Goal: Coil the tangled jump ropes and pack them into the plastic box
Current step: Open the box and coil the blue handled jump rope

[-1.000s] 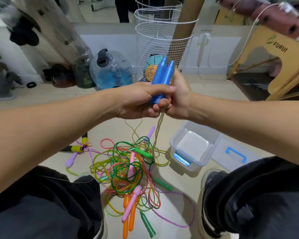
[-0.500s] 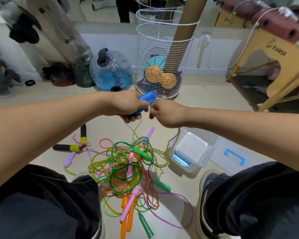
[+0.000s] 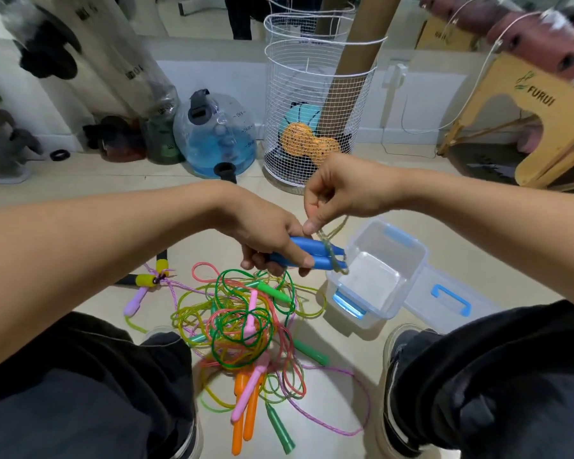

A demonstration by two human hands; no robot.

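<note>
My left hand [image 3: 267, 235] grips two blue jump-rope handles [image 3: 315, 255] held side by side, pointing right above the floor. My right hand [image 3: 340, 188] pinches that rope's yellowish cord [image 3: 328, 246], which loops around the handles' tips. Below lies a tangled pile of jump ropes [image 3: 242, 321] in green, pink, yellow and orange, with orange handles [image 3: 246, 415] and green handles at its near side. The clear plastic box [image 3: 411, 266] with blue clips stands open on the floor to the right of the pile, nothing inside it.
The box lid [image 3: 451, 301] with a blue handle lies beside the box. A white wire basket [image 3: 315, 104] holding balls and a blue water jug [image 3: 216, 135] stand at the wall. A wooden stool [image 3: 540, 127] is at the right. My knees frame the pile.
Both hands came down from chest height toward the box. The blue handles turned from upright to lying sideways, and my right hand now holds the cord above them.
</note>
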